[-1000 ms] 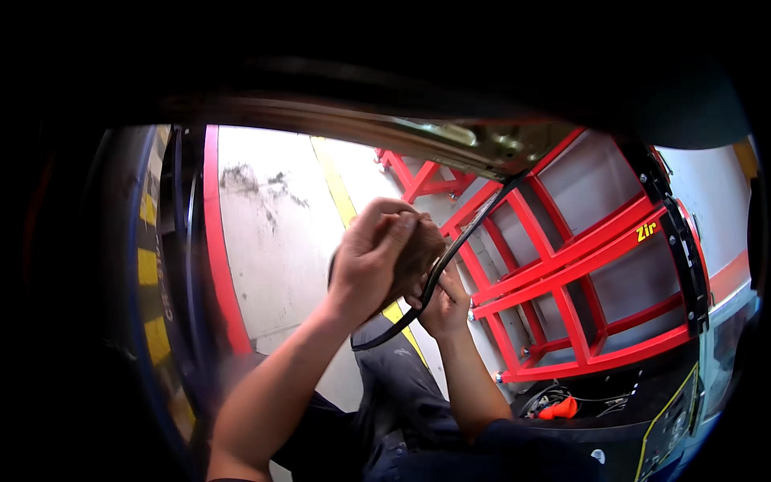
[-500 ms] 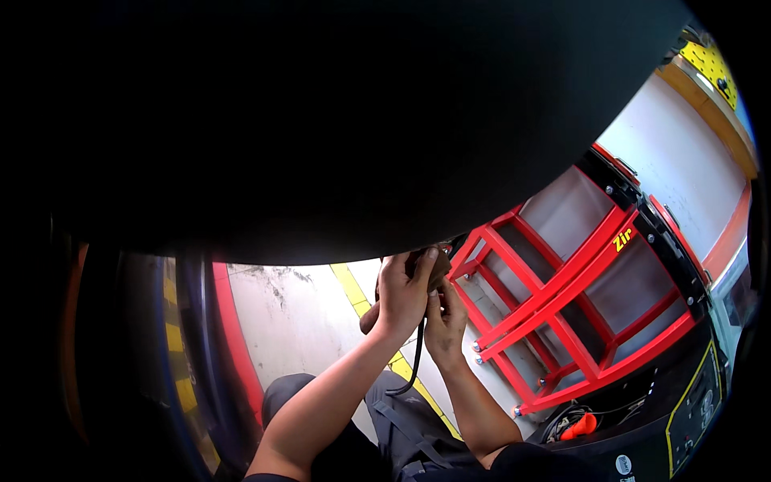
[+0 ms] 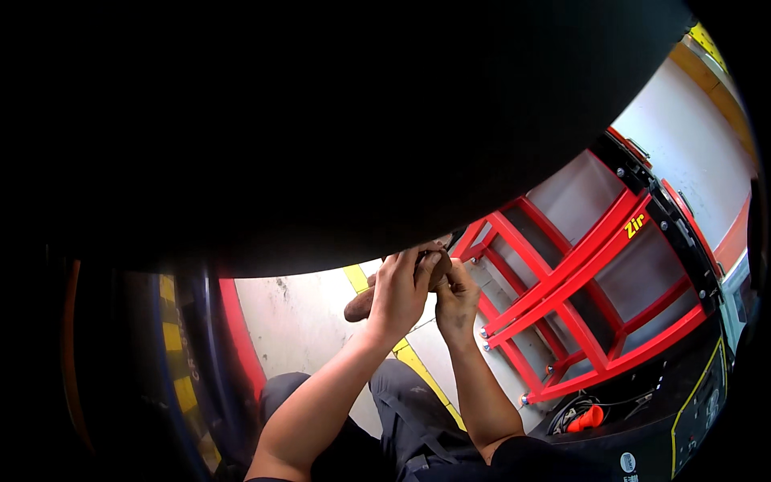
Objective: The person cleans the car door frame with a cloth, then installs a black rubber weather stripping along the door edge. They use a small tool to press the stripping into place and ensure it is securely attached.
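A brown, rusty-looking part (image 3: 359, 307) with a rounded, elongated end is gripped in my left hand (image 3: 395, 299), whose fingers wrap over it from above. Its exact kind cannot be made out. My right hand (image 3: 457, 309) is closed against the right end of this part, fingertips bent inward. What those fingertips pinch is hidden. Both hands are raised close together, just under the lower edge of a large dark shape (image 3: 321, 265) that covers the upper part of the view.
Red metal frames (image 3: 554, 297) stand to the right. An orange cone-shaped piece (image 3: 586, 418) and dark cables lie by a black case (image 3: 691, 410) at the lower right. Yellow lines (image 3: 422, 365) cross the pale floor; a red strip (image 3: 241, 337) runs at left.
The brown part has tilted, and more of its rounded end shows left of my left hand. A black cable that hung below the hands is out of sight. The view has shifted slightly.
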Demonstrator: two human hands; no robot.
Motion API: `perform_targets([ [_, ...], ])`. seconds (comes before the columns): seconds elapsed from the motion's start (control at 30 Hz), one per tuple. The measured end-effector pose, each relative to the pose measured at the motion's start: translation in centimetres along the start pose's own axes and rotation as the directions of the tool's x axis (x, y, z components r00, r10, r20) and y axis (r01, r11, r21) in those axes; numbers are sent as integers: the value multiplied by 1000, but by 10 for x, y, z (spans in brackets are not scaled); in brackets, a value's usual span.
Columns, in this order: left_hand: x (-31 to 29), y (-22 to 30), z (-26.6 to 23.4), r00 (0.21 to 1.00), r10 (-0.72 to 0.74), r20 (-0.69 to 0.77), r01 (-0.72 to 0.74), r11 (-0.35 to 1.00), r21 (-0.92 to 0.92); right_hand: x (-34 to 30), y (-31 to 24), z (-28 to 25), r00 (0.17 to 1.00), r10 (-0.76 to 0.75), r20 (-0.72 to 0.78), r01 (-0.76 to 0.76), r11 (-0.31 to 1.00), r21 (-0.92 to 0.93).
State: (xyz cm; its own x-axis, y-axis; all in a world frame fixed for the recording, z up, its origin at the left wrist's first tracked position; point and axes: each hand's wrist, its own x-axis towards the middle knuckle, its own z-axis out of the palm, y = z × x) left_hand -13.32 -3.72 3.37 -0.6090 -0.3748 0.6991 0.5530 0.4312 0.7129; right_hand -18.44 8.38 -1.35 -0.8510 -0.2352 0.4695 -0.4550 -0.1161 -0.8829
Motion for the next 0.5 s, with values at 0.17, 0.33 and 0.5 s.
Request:
perform_targets([
  [0.17,-6,-5,-17,986,-141,86,145,988,-45,1,0,3,1000,-13,16,12,997,81],
  [0.33,-26,-21,-22,956,-234,179,246,968,-53,13,13,-6,990,-134,45,137,989,-62],
  [0.5,-42,-26,-19,807,-452,381,526,843,-115,6,23,1,997,4,83,-26,964,266],
])
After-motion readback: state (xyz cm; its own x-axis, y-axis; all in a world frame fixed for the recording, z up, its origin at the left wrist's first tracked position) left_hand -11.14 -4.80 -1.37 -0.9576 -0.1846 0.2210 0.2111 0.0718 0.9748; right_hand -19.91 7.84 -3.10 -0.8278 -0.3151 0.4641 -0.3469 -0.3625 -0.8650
